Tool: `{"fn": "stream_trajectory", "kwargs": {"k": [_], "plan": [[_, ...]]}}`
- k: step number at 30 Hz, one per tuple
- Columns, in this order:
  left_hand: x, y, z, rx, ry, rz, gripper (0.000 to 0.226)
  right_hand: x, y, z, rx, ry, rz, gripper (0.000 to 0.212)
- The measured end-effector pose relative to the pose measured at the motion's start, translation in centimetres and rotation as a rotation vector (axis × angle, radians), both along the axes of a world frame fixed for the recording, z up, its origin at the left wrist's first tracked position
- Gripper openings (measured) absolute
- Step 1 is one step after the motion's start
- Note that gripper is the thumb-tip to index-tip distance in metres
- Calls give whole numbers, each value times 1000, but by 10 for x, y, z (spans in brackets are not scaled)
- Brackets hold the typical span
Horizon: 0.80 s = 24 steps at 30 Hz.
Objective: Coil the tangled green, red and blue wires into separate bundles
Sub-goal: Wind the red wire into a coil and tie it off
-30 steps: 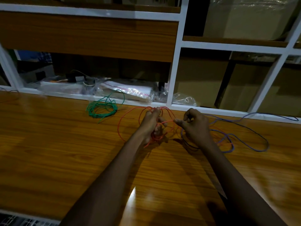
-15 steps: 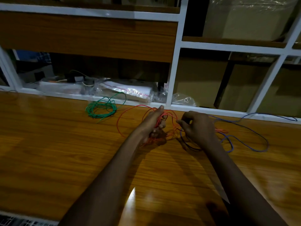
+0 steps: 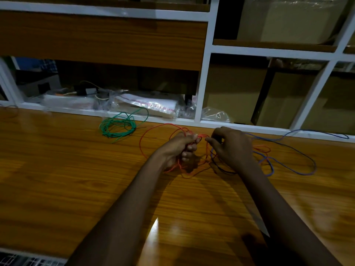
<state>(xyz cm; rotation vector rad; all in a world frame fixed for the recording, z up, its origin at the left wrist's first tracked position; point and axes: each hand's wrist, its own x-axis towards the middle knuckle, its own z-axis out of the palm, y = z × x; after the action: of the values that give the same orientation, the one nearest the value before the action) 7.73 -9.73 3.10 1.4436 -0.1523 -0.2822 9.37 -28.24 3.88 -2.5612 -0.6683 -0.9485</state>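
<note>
Head view: the red wire [image 3: 202,135] is gripped in a bunch by the left hand [image 3: 179,148] and pinched by the right hand [image 3: 233,148], both barely shifted since earlier. The green wire [image 3: 117,134] lies coiled apart; the blue wire [image 3: 271,168] is sprawled rightward. Print on a plastic bag [image 3: 151,105] is unreadable.

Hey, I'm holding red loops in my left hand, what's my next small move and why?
Probably draw the strand your right hand pinches leftward and lay one more loop into your left hand. That hand grips a bunch of red wire, but red slack to the right crosses the blue wire; the green coil lies apart.
</note>
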Motion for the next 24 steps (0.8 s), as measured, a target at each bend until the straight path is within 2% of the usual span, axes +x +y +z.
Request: {"fn": "stream_trajectory", "kwargs": {"k": [5,8,10,13,16,17,19,20,22,24], "plan": [[4,7,1,-257,140,-177,30,9,-10,-3,50,38,-55,42],[7,19,4,-458,108,-76,36,19,-31,-7,155,55,-137,45],[11,32,4,-574,53,54,40,26,-50,-11,377,118,-100,41],[15,41,0,-606,15,165,39,32,-69,-13,809,263,92,29],[15,36,0,-661,12,171,38,33,-69,-13,1028,356,178,4],[15,35,0,-678,6,165,38,34,-68,-14,1079,364,164,9],[15,35,0,-676,-6,145,38,36,-63,-17,1103,276,78,18],[14,35,0,-668,-9,123,38,35,-59,-18,1074,200,-8,14],[13,33,-2,-651,-14,80,38,33,-50,-19,959,55,-237,7],[11,29,-1,-631,-22,73,37,30,-40,-19,771,44,-390,13]]}}
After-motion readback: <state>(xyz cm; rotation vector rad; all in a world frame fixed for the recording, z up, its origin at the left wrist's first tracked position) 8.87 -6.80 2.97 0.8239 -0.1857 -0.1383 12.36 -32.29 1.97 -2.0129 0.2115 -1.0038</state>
